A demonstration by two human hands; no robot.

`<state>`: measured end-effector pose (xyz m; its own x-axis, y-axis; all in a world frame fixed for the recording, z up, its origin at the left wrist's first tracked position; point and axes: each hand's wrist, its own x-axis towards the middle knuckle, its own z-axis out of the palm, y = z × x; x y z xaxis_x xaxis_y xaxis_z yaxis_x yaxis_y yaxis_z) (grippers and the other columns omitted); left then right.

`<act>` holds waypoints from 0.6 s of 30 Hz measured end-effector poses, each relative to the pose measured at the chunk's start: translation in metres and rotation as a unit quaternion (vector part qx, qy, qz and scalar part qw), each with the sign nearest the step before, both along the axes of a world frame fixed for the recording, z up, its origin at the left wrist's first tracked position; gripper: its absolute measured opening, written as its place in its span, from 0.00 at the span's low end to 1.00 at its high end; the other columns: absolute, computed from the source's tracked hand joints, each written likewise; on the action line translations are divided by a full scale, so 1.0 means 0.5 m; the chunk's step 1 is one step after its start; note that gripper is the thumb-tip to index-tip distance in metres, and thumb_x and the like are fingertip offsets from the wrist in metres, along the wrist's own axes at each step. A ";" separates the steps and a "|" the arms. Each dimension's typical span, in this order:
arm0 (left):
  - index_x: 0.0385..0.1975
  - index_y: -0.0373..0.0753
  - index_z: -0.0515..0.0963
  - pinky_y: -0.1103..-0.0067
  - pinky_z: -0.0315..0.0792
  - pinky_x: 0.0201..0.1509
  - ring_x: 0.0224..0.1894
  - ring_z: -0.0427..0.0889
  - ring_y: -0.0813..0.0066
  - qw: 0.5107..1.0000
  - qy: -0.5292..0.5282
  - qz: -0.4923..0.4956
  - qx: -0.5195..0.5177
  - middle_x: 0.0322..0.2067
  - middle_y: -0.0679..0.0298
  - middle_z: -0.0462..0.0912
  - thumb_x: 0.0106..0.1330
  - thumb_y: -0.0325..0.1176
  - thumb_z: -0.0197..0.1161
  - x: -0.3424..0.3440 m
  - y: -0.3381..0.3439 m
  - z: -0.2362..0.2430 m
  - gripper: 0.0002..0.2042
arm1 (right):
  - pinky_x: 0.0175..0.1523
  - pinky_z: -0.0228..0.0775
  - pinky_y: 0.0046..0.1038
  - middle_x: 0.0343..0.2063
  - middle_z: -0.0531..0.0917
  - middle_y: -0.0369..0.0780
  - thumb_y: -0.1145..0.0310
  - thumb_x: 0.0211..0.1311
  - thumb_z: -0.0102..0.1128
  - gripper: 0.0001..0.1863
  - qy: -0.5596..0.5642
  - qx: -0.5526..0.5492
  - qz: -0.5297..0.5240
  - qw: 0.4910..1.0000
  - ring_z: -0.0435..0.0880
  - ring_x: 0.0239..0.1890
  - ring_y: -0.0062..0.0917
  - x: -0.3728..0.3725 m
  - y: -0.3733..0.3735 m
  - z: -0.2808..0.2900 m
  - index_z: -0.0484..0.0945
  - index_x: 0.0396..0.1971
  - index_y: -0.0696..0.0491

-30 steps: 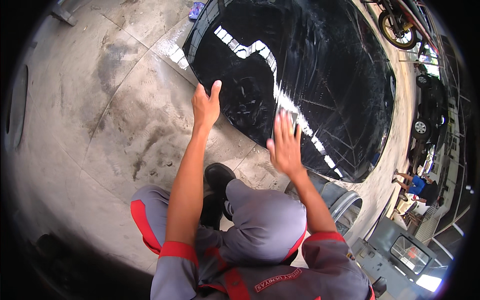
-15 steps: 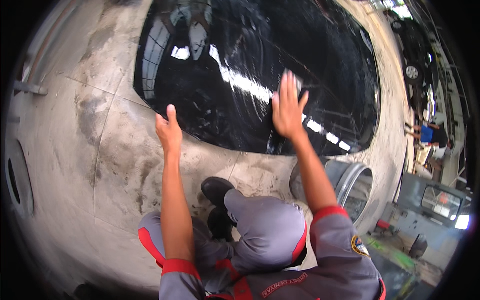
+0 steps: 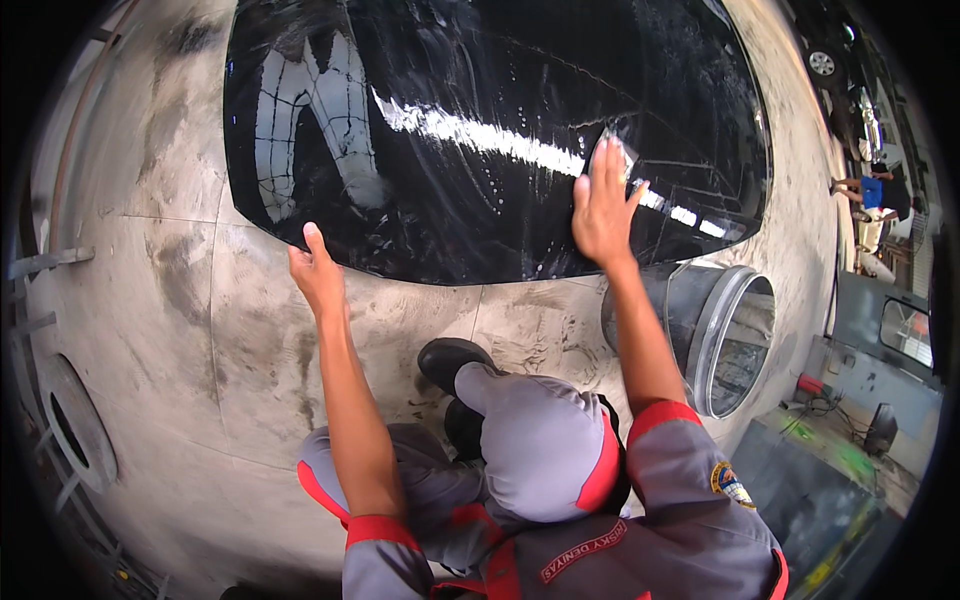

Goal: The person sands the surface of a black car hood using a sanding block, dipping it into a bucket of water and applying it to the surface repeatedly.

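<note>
A glossy black car hood [image 3: 470,215], streaked with wet smears and droplets, lies before me with its rounded near edge toward my legs. My left hand [image 3: 318,270] is at its near left edge, thumb raised beside the rim; the curled fingers are partly hidden and seem closed on that edge. Farther right, my right hand [image 3: 605,215] lies flat on the hood with fingers stretched out. Under those fingers it presses a small grey sheet [image 3: 628,158], of which only a corner shows, so its exact kind is unclear.
Beneath the hood's right near edge stands a grey drum [image 3: 690,320] with an open end. Stained concrete floor [image 3: 270,350] surrounds my black shoes [image 3: 450,365]. A grey ring-shaped part [image 3: 78,425] is at far left. A person [image 3: 880,192] and a dark car [image 3: 825,65] are at right.
My right hand has slid a little rightward across the hood with the grey sheet under it. My left hand stays at the near edge. The whole view has shifted somewhat.
</note>
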<state>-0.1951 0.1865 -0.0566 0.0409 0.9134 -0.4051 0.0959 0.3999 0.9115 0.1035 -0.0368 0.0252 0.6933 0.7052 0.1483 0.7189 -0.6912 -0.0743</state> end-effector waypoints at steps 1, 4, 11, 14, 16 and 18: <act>0.41 0.39 0.75 0.82 0.59 0.21 0.21 0.65 0.85 1.000 -0.001 0.008 0.001 0.26 0.72 0.71 0.76 0.51 0.60 -0.011 -0.001 0.000 0.18 | 0.75 0.30 0.69 0.80 0.49 0.45 0.57 0.80 0.37 0.33 0.020 0.000 -0.001 1.000 0.45 0.82 0.40 -0.059 -0.005 -0.011 0.48 0.79 0.54; 0.42 0.40 0.75 0.84 0.59 0.21 0.21 0.65 0.86 1.000 -0.001 0.020 -0.009 0.25 0.73 0.71 0.76 0.51 0.60 -0.020 0.003 0.004 0.17 | 0.75 0.28 0.69 0.79 0.50 0.48 0.59 0.74 0.47 0.36 0.067 -0.019 0.089 0.994 0.47 0.81 0.43 -0.202 -0.058 -0.026 0.53 0.77 0.57; 0.41 0.40 0.75 0.83 0.61 0.21 0.19 0.67 0.86 0.999 0.027 0.001 0.028 0.22 0.73 0.73 0.76 0.50 0.60 0.007 -0.002 0.007 0.17 | 0.75 0.30 0.68 0.80 0.45 0.47 0.54 0.82 0.30 0.33 0.037 0.040 -0.239 0.970 0.40 0.82 0.42 0.074 -0.230 -0.033 0.47 0.79 0.55; 0.40 0.37 0.70 0.80 0.69 0.29 0.24 0.70 0.81 0.994 0.102 -0.032 0.005 0.28 0.69 0.74 0.72 0.50 0.66 -0.027 0.007 0.014 0.20 | 0.77 0.31 0.62 0.80 0.44 0.49 0.55 0.82 0.31 0.34 0.033 0.017 -0.203 0.978 0.41 0.82 0.44 0.101 -0.312 -0.048 0.44 0.79 0.57; 0.42 0.37 0.67 0.76 0.71 0.39 0.33 0.72 0.75 0.958 0.240 0.030 0.155 0.35 0.63 0.73 0.67 0.49 0.72 -0.043 0.011 0.000 0.24 | 0.78 0.31 0.59 0.80 0.43 0.51 0.56 0.82 0.32 0.34 0.044 0.048 -0.177 0.982 0.39 0.82 0.47 0.085 -0.306 -0.060 0.43 0.79 0.58; 0.49 0.34 0.62 0.66 0.69 0.56 0.50 0.69 0.65 0.938 0.286 0.061 0.187 0.48 0.55 0.67 0.60 0.47 0.79 -0.047 0.027 0.021 0.33 | 0.79 0.31 0.56 0.79 0.42 0.53 0.57 0.82 0.32 0.34 0.051 0.080 -0.185 0.978 0.38 0.81 0.49 0.073 -0.294 -0.066 0.42 0.78 0.60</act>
<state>-0.2186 0.2002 -0.0463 -0.1989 0.9798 0.0202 0.5865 0.1025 0.8035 0.1401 -0.1836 -0.0078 0.9140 0.3762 0.1520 0.4042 -0.8766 -0.2610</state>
